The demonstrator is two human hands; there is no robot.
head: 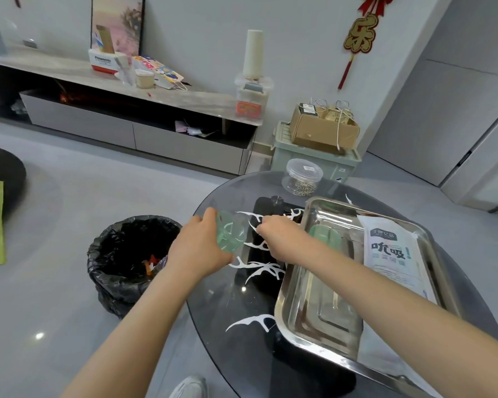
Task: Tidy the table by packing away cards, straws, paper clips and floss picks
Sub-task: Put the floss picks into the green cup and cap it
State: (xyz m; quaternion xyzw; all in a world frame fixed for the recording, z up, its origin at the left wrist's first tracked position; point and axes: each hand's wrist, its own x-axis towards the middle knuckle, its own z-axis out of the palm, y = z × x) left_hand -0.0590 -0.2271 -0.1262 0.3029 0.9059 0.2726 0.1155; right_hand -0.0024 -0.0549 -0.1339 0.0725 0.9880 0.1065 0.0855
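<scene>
My left hand [202, 245] grips a clear green floss pick box [231, 235], held tilted over the left part of the round glass table [242, 326]. My right hand [279, 234] pinches a white floss pick [255, 222] just right of the box opening. Several white floss picks lie loose on the glass, one group [263, 270] below my hands and a single one [249, 321] nearer me. A green lid [325, 235] lies in the steel tray [305, 308]. A white straw packet [391, 251] rests in the tray's right side. A clear jar of paper clips [303, 177] stands at the table's far edge.
A bin lined with a black bag [127, 254] stands on the floor left of the table. A low grey TV cabinet [127, 119] runs along the far wall. A green crate with a cardboard box [322, 133] sits behind the table.
</scene>
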